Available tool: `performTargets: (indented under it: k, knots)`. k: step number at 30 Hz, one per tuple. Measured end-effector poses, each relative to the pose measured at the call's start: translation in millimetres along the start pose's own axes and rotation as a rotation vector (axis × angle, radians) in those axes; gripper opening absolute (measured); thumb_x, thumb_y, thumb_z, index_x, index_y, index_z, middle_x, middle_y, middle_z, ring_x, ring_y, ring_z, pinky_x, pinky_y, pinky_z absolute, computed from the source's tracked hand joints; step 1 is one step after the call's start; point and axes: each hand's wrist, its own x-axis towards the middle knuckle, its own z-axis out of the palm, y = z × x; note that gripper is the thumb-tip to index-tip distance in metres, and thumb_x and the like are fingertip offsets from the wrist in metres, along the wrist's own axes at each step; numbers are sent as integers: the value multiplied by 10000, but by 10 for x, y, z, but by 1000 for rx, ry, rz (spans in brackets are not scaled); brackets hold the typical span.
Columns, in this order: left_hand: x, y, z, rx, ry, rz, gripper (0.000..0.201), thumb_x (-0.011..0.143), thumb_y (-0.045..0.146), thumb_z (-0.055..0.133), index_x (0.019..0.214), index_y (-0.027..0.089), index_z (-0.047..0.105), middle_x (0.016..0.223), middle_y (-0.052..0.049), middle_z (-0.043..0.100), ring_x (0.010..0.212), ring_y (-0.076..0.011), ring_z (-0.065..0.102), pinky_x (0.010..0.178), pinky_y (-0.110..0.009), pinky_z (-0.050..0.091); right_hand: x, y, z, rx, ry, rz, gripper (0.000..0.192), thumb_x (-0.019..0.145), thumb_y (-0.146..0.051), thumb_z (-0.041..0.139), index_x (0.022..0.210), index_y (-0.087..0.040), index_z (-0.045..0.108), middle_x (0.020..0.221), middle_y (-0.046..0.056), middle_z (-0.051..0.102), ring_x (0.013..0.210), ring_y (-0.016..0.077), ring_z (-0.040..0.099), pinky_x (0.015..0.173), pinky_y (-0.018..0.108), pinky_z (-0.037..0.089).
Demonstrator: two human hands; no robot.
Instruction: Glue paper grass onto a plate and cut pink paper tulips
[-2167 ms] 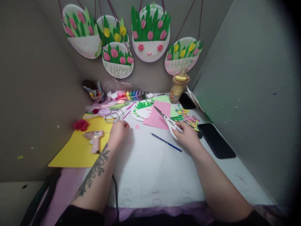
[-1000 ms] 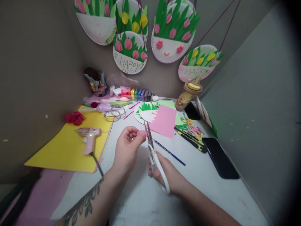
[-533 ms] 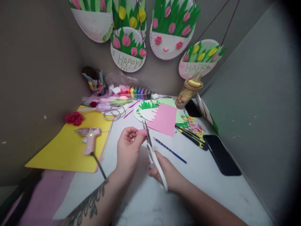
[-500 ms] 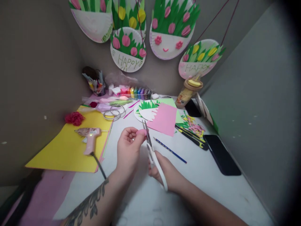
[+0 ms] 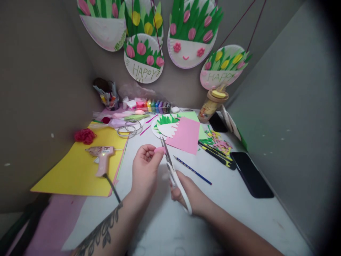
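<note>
Between the thumb and fingers of my left hand point(image 5: 146, 167) is a small pink paper piece point(image 5: 159, 150). My right hand point(image 5: 188, 190) grips white-handled scissors point(image 5: 179, 186), their blades pointing away from me and lying along the right edge of the paper piece. Just beyond the blade tips lies a pink paper sheet point(image 5: 185, 135) with a scalloped cut edge. It overlaps a white paper plate point(image 5: 166, 130) that bears green paper grass. To the right of the scissors, a blue pencil point(image 5: 193, 170) rests on the white table.
A pink glue gun point(image 5: 103, 158) lies on yellow paper point(image 5: 66, 170) at left. Toward the right are box cutters point(image 5: 215, 154), paper scraps point(image 5: 220, 140), a phone point(image 5: 252, 174) and a lidded cup point(image 5: 213, 105). Decorated paper plates point(image 5: 193, 53) hang on the back wall.
The scissor blades look slightly closer together at the pink paper piece, and the handles have shifted a little to the right. My left hand stays almost in place. The camera view has shifted slightly.
</note>
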Motion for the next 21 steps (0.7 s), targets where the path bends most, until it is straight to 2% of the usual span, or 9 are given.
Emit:
performTargets:
  k: [14, 21]
  knots:
    - [70, 79, -53, 40, -70, -4, 337, 656, 253, 753, 878, 195, 505, 668, 49, 596, 637, -93, 588, 691, -231, 466, -16, -19, -117, -75, -49, -55, 238, 781, -407, 565, 790, -197, 452, 715, 8, 551, 628, 144, 499, 553, 258, 405]
    - [110, 185, -78, 114, -99, -50, 380, 596, 252, 762, 856, 206, 488, 652, 42, 638, 599, -101, 592, 613, -207, 427, -33, -24, -174, -125, -56, -76, 180, 762, -342, 554, 772, -199, 445, 697, 1, 528, 612, 134, 456, 550, 260, 370]
